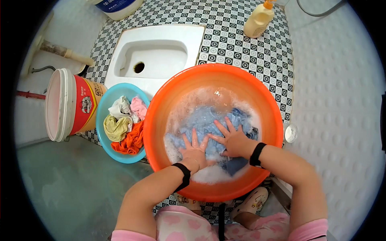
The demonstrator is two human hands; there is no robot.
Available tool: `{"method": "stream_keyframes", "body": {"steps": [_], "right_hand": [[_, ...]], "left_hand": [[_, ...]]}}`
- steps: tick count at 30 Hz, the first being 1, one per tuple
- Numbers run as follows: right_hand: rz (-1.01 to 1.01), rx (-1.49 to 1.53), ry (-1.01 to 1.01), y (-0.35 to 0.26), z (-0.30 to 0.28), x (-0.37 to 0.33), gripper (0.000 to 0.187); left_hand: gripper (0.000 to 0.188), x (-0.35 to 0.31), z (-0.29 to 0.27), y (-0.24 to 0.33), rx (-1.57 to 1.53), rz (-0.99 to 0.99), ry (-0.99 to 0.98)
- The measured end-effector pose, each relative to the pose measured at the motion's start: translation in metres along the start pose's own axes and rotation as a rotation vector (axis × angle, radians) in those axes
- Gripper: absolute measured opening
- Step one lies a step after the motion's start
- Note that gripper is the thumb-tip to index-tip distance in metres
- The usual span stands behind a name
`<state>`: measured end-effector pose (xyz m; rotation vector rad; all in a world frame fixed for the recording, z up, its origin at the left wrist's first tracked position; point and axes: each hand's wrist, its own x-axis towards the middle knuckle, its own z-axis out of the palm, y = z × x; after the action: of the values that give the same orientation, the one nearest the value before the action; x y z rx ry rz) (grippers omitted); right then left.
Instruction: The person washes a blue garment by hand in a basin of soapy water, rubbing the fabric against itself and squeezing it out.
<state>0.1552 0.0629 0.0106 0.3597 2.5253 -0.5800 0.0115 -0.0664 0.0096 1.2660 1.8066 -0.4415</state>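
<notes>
A: Cloth, where?

B: Light-blue cloth (199,117), wet and bunched in the orange basin (277,116), white suds (211,175) around it.

A: Hands?

B: Left hand (193,155) and right hand (238,144) both on top. Fingers (194,138) spread wide on each; no pinch or grip visible.

A: Working advice?

B: Looks like pressing. I'd push through flat palms, then turn the darker folds (236,165) under; short, low strokes should limit slopping.

A: Nearby?

B: Smaller blue basin (99,120) just left, mixed clothes (116,127) inside. Pump bottle (259,20) beyond, on patterned floor (225,44).
</notes>
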Motion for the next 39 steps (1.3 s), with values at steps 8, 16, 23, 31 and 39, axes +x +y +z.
{"method": "stream_keyframes", "body": {"steps": [8,16,23,31,39], "right_hand": [[0.135,0.046,0.112,0.026,0.001,0.06,0.082],[0.336,0.396,0.423,0.052,-0.033,0.099,0.036],[-0.116,0.104,0.591,0.034,-0.074,-0.01,0.036],[-0.128,0.044,0.044,0.004,-0.033,-0.059,0.055],[0.455,0.286,0.34,-0.008,-0.035,-0.008,0.049]], "left_hand": [[0.081,0.067,-0.005,-0.03,0.114,-0.017,0.2],[0.056,0.094,-0.064,-0.035,-0.342,-0.11,0.863],[0.055,0.037,-0.107,-0.043,-0.565,-0.074,0.425],[0.053,0.068,-0.067,-0.041,-0.403,0.123,0.621],[0.032,0.101,-0.053,-0.055,-0.382,0.086,0.293]]}}
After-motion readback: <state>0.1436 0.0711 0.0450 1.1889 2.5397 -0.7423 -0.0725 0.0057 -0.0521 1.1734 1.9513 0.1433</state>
